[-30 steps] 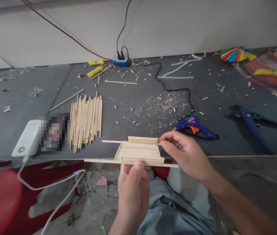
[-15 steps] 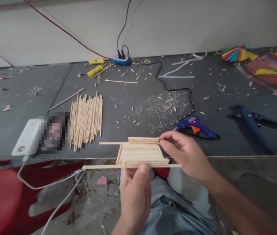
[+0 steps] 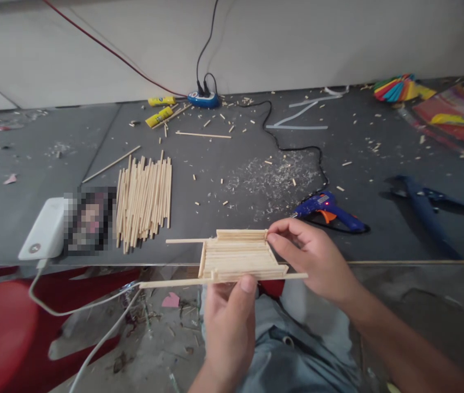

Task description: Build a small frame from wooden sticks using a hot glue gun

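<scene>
A small model of joined wooden sticks [image 3: 238, 256] is held up just off the table's near edge. It has a flat slatted middle, low raised rims and longer sticks jutting out at the sides. My left hand [image 3: 232, 316] grips its near side, thumb on top and fingers hidden underneath. At the far right corner, my right hand [image 3: 309, 254] pinches the end of the raised rim between thumb and forefinger. Whether a tiny piece sits in that pinch I cannot make out. Beyond my right hand lies a blue glue gun [image 3: 326, 210] with an orange trigger and a lit red light.
Left of the model lies a pile of wooden sticks [image 3: 144, 202], beside a white power bank [image 3: 43, 229] with a cable. Dark-handled cutters [image 3: 424, 213] rest at right. A blue power socket [image 3: 203, 99] and yellow glue tubes [image 3: 159, 117] are at the back. A red stool [image 3: 3, 327] stands below left.
The stick model has shifted slightly right and tilted a little, its near left end dipping. Both hands keep their hold on it.
</scene>
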{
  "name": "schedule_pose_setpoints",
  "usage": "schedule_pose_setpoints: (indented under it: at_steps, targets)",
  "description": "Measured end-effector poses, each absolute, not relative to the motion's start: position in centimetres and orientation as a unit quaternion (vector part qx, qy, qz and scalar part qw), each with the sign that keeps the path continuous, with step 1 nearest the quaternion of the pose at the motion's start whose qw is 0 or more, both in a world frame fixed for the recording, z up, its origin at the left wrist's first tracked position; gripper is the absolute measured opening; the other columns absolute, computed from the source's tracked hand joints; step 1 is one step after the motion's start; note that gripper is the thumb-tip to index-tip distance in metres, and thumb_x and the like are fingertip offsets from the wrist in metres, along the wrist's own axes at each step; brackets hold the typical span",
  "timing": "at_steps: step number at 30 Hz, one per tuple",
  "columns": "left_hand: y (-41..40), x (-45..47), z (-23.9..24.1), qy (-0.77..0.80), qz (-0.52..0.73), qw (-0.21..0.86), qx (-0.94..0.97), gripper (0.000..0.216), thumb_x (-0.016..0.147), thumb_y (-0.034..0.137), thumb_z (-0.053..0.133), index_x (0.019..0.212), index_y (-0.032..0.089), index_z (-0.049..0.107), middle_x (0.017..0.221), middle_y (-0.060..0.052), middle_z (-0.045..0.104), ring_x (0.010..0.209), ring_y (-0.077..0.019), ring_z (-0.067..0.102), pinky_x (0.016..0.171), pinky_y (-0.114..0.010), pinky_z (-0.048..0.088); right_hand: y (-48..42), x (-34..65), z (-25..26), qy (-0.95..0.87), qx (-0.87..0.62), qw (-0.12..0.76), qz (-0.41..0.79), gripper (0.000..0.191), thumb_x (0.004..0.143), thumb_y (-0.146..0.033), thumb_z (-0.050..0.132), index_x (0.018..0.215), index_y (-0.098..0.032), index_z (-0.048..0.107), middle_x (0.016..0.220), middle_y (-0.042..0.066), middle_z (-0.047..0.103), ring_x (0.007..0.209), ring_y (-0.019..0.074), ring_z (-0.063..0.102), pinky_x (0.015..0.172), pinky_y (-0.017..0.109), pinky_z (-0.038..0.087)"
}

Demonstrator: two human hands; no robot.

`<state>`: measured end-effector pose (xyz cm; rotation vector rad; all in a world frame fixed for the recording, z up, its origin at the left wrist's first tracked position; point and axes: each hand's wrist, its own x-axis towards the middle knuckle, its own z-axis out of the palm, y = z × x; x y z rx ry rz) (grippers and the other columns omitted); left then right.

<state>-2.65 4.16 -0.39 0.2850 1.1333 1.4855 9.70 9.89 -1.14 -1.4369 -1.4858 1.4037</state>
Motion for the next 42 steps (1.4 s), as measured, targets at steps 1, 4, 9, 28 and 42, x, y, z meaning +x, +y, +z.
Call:
schedule_pose_setpoints:
  at_steps: [1, 4, 9, 28, 42]
  targets:
    - [4.2, -2.6, -0.4, 0.49, 0.636, 0.583, 0.122, 0.04, 0.068, 0.03, 0.073, 0.105, 0.02, 0.065, 0.099, -0.005, 0.071, 0.099, -0.0212, 0.063, 0.089, -0.03, 0.048, 9.9, 9.7, -1.2, -0.563, -0.546, 0.316, 0.533, 0.017, 0.086, -0.035, 0.052, 0.088, -0.021, 0.061, 0.08, 0.0, 0.064, 0.073, 0.0142, 0.057, 0.063, 0.024, 0.044]
    - [4.1, -2.6, -0.4, 0.491, 0.64, 0.579, 0.118, 0.039, 0.068, 0.029, 0.072, 0.105, 0.021, 0.065, 0.098, -0.004, 0.071, 0.098, -0.0209, 0.063, 0.087, -0.03, 0.049, 9.9, 9.8, -1.3, -0.558, -0.543, 0.319, 0.54, 0.017, 0.086, -0.036, 0.053, 0.088, -0.021, 0.061, 0.078, 0.0, 0.063, 0.072, 0.0142, 0.057, 0.063, 0.024, 0.044]
    - [4.2, -2.6, -0.2, 0.487, 0.644, 0.581, 0.108, 0.038, 0.066, 0.027, 0.074, 0.103, 0.023, 0.066, 0.098, -0.003, 0.071, 0.093, -0.0189, 0.064, 0.082, -0.027, 0.051, 9.9, 9.9, -1.5, -0.545, -0.538, 0.336, 0.549, 0.015, 0.084, -0.035, 0.055, 0.088, -0.021, 0.06, 0.079, 0.001, 0.063, 0.073, 0.0146, 0.057, 0.066, 0.025, 0.045]
    - [3.6, -2.9, -0.5, 0.476, 0.627, 0.602, 0.137, 0.042, 0.069, 0.028, 0.073, 0.11, 0.022, 0.063, 0.098, -0.004, 0.071, 0.096, -0.0196, 0.064, 0.087, -0.028, 0.048, 9.8, 10.1, -1.0, -0.576, -0.536, 0.351, 0.508, 0.011, 0.083, -0.03, 0.057, 0.088, -0.021, 0.062, 0.082, 0.002, 0.064, 0.075, 0.0162, 0.059, 0.067, 0.027, 0.047]
    - [3.7, -3.0, -0.2, 0.492, 0.618, 0.602, 0.118, 0.035, 0.066, 0.026, 0.074, 0.1, 0.022, 0.067, 0.09, -0.002, 0.072, 0.085, -0.0155, 0.065, 0.078, -0.023, 0.049, 10.4, 10.8, -0.1, -0.637, -0.533, 0.303, 0.468, 0.007, 0.083, -0.025, 0.057, 0.084, -0.023, 0.064, 0.076, -0.002, 0.064, 0.07, 0.0134, 0.058, 0.065, 0.023, 0.045]
